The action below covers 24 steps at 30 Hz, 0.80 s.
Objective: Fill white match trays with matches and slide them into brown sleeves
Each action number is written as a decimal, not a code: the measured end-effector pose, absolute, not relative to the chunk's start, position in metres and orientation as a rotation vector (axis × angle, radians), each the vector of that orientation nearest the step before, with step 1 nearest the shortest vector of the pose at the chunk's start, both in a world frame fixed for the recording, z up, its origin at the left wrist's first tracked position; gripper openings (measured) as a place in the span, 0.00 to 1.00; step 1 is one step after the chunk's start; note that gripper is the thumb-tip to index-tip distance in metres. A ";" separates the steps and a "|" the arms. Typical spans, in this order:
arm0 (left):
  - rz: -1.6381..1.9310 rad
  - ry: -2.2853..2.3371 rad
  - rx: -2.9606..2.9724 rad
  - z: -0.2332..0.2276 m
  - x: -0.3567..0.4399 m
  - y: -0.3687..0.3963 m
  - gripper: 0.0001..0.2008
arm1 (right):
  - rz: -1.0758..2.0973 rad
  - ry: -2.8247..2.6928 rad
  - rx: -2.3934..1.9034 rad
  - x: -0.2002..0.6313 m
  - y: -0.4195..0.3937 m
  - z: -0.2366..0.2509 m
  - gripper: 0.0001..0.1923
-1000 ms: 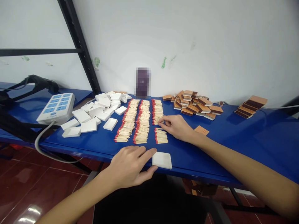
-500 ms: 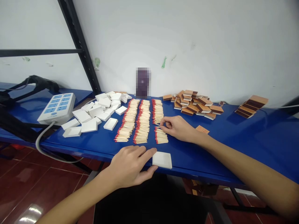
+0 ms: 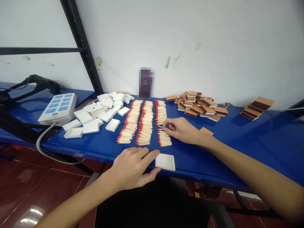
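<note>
Three rows of red-tipped matches lie side by side on the blue table. My right hand rests at the right row, its fingertips pinched on a few matches just above a small separate bunch of matches. My left hand lies at the table's front edge, thumb and forefinger touching the left side of a white inner tray that sits flat on the table.
A heap of white trays lies left of the matches, beside a white power strip with a grey cable. Brown matchbox sleeves are piled at the back right, with a smaller stack farther right. One flat sleeve lies by my right wrist.
My right hand has drawn its fingers in, closing on matches at the gap in the right row. My left hand and the white tray stay put.
</note>
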<state>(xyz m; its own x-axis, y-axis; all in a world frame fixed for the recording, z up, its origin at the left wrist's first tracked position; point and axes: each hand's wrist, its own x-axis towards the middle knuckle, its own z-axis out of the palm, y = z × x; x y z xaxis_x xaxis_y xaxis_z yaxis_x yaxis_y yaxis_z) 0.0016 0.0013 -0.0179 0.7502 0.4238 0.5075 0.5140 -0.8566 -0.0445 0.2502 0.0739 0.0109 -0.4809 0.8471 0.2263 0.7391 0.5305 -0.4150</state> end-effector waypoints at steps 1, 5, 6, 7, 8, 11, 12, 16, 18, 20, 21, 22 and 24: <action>-0.739 -0.750 -2.767 -0.018 0.002 0.001 0.16 | 0.367 -2.344 -1.306 0.251 0.074 0.010 0.07; -0.743 -0.755 -2.772 -0.019 0.001 0.001 0.16 | 0.321 -2.267 -1.343 0.252 0.078 0.005 0.08; -0.744 -0.756 -2.773 -0.019 0.001 0.001 0.16 | 0.307 -2.264 -1.350 0.252 0.079 0.004 0.08; -0.743 -0.755 -2.774 -0.019 0.001 0.000 0.16 | 0.297 -2.266 -1.353 0.252 0.080 0.004 0.09; -0.739 -0.755 -2.774 -0.019 0.001 0.000 0.16 | 0.291 -2.270 -1.351 0.252 0.081 0.003 0.09; -0.727 -0.760 -2.769 -0.019 0.001 0.000 0.16 | 0.292 -2.285 -1.341 0.251 0.082 0.004 0.10; -0.724 -0.761 -2.769 -0.019 0.001 0.000 0.16 | 0.294 -2.287 -1.342 0.251 0.082 0.004 0.10; -0.722 -0.763 -2.778 -0.019 0.001 0.001 0.16 | 0.307 -2.294 -1.356 0.250 0.082 0.004 0.11; -0.720 -0.764 -2.782 -0.020 0.001 0.002 0.16 | 0.304 -2.295 -1.355 0.250 0.082 0.004 0.11; -0.722 -0.765 -2.786 -0.019 0.001 0.002 0.17 | 0.301 -2.296 -1.358 0.251 0.083 0.003 0.11; -0.723 -0.765 -2.789 -0.019 0.001 0.002 0.16 | 0.303 -2.295 -1.362 0.251 0.084 0.003 0.11; -0.724 -0.765 -2.791 -0.019 0.001 0.002 0.16 | 0.312 -2.295 -1.368 0.251 0.084 0.003 0.11; -0.723 -0.766 -2.796 -0.019 0.001 0.002 0.16 | 0.337 -2.285 -1.382 0.250 0.084 0.004 0.10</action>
<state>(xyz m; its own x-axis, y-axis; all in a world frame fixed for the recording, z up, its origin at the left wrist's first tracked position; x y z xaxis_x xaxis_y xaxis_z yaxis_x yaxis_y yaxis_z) 0.0010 0.0017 -0.0188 0.7530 0.4401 0.4892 0.5141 -0.8575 -0.0197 0.2502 0.0841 0.0039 -0.3993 0.8829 0.2470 0.7740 0.4690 -0.4254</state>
